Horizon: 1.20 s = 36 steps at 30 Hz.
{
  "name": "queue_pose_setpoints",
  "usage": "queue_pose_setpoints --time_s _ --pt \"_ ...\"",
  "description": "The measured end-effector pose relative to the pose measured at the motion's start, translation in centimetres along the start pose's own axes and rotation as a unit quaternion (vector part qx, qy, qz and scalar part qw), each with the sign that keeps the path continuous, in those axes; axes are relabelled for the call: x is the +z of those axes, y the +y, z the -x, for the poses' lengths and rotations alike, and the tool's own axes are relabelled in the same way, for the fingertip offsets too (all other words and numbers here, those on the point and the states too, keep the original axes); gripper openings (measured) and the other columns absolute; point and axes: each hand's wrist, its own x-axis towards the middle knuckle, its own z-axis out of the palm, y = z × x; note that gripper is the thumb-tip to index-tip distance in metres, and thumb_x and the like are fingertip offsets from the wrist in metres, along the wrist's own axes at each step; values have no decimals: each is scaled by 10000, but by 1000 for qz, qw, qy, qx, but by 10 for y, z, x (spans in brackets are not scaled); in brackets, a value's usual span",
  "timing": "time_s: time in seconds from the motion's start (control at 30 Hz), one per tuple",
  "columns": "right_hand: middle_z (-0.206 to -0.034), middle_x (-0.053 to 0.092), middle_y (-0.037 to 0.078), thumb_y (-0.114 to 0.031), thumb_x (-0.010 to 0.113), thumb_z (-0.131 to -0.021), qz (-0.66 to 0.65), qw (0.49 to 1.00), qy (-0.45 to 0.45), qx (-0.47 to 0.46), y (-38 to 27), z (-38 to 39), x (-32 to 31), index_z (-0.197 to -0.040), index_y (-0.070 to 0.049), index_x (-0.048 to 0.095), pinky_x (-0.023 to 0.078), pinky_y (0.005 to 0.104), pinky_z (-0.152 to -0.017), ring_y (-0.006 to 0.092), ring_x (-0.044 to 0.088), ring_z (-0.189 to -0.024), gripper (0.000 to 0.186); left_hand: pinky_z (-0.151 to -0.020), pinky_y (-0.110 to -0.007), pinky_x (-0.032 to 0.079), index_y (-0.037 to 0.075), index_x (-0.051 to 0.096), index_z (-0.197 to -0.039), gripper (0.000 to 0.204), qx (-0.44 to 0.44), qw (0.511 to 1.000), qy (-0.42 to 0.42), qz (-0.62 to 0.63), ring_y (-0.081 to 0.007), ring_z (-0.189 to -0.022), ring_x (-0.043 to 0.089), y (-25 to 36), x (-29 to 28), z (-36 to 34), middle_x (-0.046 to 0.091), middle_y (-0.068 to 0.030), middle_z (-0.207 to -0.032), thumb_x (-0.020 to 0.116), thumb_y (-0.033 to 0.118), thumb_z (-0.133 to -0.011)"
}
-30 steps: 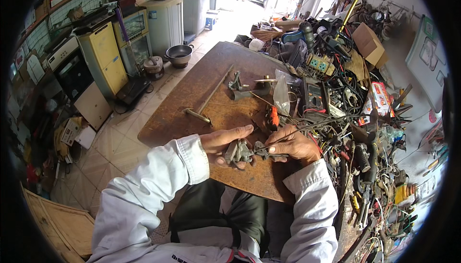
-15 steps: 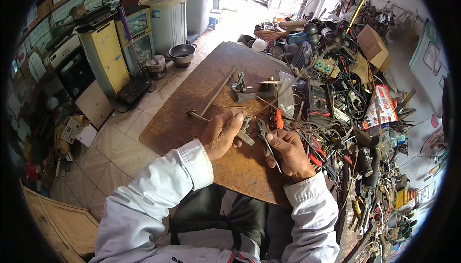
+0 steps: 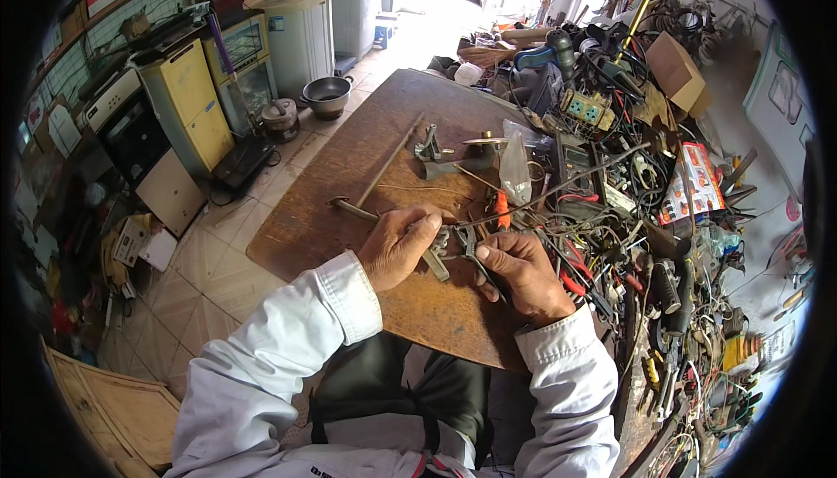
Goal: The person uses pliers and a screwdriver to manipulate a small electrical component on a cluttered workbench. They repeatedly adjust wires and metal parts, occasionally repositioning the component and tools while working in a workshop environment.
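My left hand (image 3: 399,247) is closed, thumb over fingers, on a small grey metal part (image 3: 443,238) with a jagged outline. Its exact kind is unclear. In my right hand (image 3: 520,273) is a pair of pliers (image 3: 472,242), its jaws close beside that part. A long thin rod (image 3: 584,177) runs from near the part up to the right; whether the pliers grip it cannot be made out. Below my left fingers shows a flat metal bar end (image 3: 437,265). Left of that hand lies a hammer-like tool (image 3: 388,160) with a long thin handle.
The worn brown tabletop (image 3: 344,133) carries a metal clamp-like piece (image 3: 428,143), a disc on a stem (image 3: 485,139), a clear plastic bag (image 3: 516,173) and an orange-handled tool (image 3: 502,205). Tangled cables, tools and a socket block (image 3: 586,109) crowd the right side. A pot (image 3: 327,99) stands on the floor.
The pliers have swung in toward the left hand's metal part. A long thin rod now shows slanting up to the right. The bar end below my left hand has shifted slightly left.
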Motion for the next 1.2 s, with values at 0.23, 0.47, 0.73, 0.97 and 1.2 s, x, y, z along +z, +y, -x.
queue_pose_setpoints --time_s 0.23,0.47,0.73,0.97,1.2 --pt "-708 664 80 -180 726 -966 72 995 -75 2 -17 8 -14 -984 66 742 393 238 -454 105 526 -507 247 -414 -252 409 -13 674 -1151 632 -266 929 -181 184 -89 -464 501 16 -15 -2 691 -74 -808 438 563 -1046" --pt "-684 663 60 -166 767 -931 141 975 -173 -4 -22 -3 -29 -1034 56 757 412 257 -471 94 541 -536 245 -366 -210 334 -80 665 -1135 740 -402 828 -264 289 -113 -588 574 47 -7 1 701 -150 -873 410 608 -1034" --pt "-689 641 12 -178 729 -968 129 987 -97 -1 -20 -1 -38 -974 28 740 417 233 -503 69 528 -554 207 -375 -212 385 -38 661 -1141 693 -320 904 -158 235 -104 -446 504 27 -4 2 681 -111 -784 438 608 -1024" --pt "-719 648 30 -105 743 -947 166 984 -68 17 -21 4 -40 -1024 39 682 419 256 -508 90 547 -563 175 -398 -217 420 -21 671 -1142 670 -254 924 -164 234 -98 -520 558 24 -7 0 665 -67 -769 417 591 -1041" --pt "-676 574 46 -54 762 -900 367 905 141 -164 -5 5 -12 -929 6 625 452 296 -601 104 498 -640 152 -490 -257 477 26 588 -1171 475 -125 991 -4 55 -92 -568 579 10 -3 -1 594 -34 -829 532 484 -1054"
